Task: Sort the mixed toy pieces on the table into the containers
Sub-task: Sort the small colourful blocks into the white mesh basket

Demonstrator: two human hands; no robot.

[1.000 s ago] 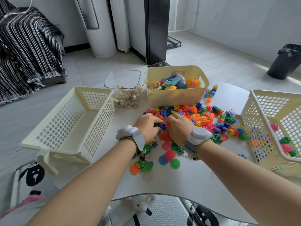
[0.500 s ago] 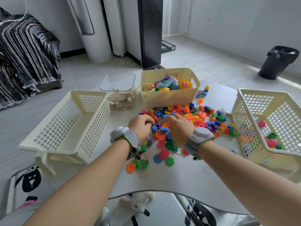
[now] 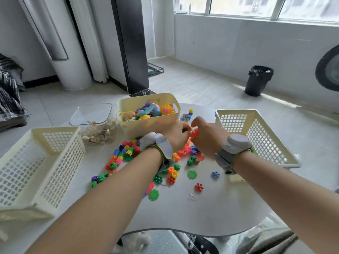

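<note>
Colourful toy pieces (image 3: 124, 154) lie mixed on the white table (image 3: 211, 208): flat snowflake discs, small blocks and gear shapes. My left hand (image 3: 177, 133) and my right hand (image 3: 207, 136) are lifted side by side above the pile, in front of the solid yellow bin (image 3: 146, 128). Together they hold a bunch of orange and red toy pieces (image 3: 194, 133) between the fingers. An empty lattice basket (image 3: 36, 162) stands at the left. Another lattice basket (image 3: 256, 136) stands at the right, just beyond my right wrist.
A clear box (image 3: 95, 125) with pale wooden pieces sits left of the yellow bin, which holds bigger toys. Loose discs (image 3: 192, 174) lie near the table's front. A black waste bin (image 3: 258, 80) stands on the floor at the far right.
Both hands rose off the pile and moved right towards the right basket, carrying a bunch of pieces. The camera tilted up and turned right.
</note>
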